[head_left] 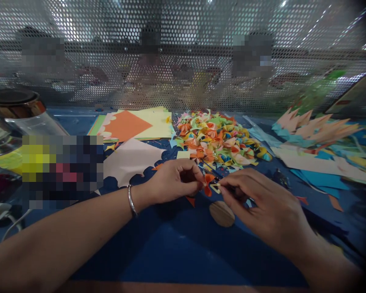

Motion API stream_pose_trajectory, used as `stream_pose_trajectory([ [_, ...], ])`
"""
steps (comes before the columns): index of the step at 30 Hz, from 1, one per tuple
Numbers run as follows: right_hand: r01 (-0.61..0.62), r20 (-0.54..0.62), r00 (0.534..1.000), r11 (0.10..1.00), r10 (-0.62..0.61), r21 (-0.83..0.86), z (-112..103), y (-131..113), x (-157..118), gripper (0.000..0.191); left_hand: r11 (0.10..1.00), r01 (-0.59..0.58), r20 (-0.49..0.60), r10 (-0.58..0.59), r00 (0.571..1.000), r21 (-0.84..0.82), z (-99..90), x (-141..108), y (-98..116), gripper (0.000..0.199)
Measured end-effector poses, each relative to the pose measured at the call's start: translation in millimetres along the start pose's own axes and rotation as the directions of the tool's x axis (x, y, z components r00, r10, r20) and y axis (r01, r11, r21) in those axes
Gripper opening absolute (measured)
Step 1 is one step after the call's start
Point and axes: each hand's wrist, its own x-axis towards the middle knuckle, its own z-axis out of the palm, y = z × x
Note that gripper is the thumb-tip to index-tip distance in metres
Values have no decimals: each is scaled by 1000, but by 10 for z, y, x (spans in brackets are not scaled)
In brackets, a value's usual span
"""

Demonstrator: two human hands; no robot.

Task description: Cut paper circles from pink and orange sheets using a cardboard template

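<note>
Left hand: left hand (173,179) closed at the fingertips, thumb and forefinger pinched on a small orange folded paper piece (208,184); a metal bangle (131,200) sits on the wrist.
Right hand: right hand (262,203) also pinched shut at the tips, gripping a small pale triangular bit (215,187) that touches the orange piece on its right side.
Where the piece is: held just above the blue desk (177,248), near the middle of the scene, between the two hands.
Below the hands: a flat brown oval (222,213) lies on the desk, just near of the fingertips; what it is I cannot tell.
Far side: a heap of folded paper petals (219,138) in many colours, just beyond the hands; flat paper sheets (134,124) to the far left of it, an orange sheet on top.
Right: larger cut paper shapes (317,128), peach and teal, well apart from the hands.
Left: a glass jar with a dark lid (15,110) at the desk's far-left edge.
Doing it well (my judgement): keep the grip at the very fingertips so the folds stay crisp; line up the edges of the pale bit and the orange piece before pressing; hold the left hand steady as the anchor and let the right do the fine adjusting.
</note>
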Motion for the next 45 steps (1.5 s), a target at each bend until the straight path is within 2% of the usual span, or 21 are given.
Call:
stream_pose_trajectory([
  [9,48,-11,999,998,-48,-30,30,-25,-3,8,997,-58,4,58,998,57,21,2,8,14],
  [15,41,-16,999,999,-41,8,38,-19,2,7,996,-32,-15,34,999,86,36,-5,6,13],
  [24,-106,-21,994,985,110,137,5,-30,-1,8,999,-14,-22,14,1000,30,28,8,-52,13],
  [31,-303,53,953,923,299,238,-8,-57,-29,11,999,-38,-15,37,999,-34,36,1,-30,15],
  [35,-351,90,936,892,340,283,-12,-85,5,14,995,-92,-46,93,995,29,32,-11,-28,13],
  [40,-335,88,942,890,325,309,-7,-105,26,14,964,-192,-69,208,976,184,19,-26,-33,4],
  [45,-335,82,942,889,326,312,1,-119,29,11,912,-272,-49,300,953,307,32,-37,-10,10],
])
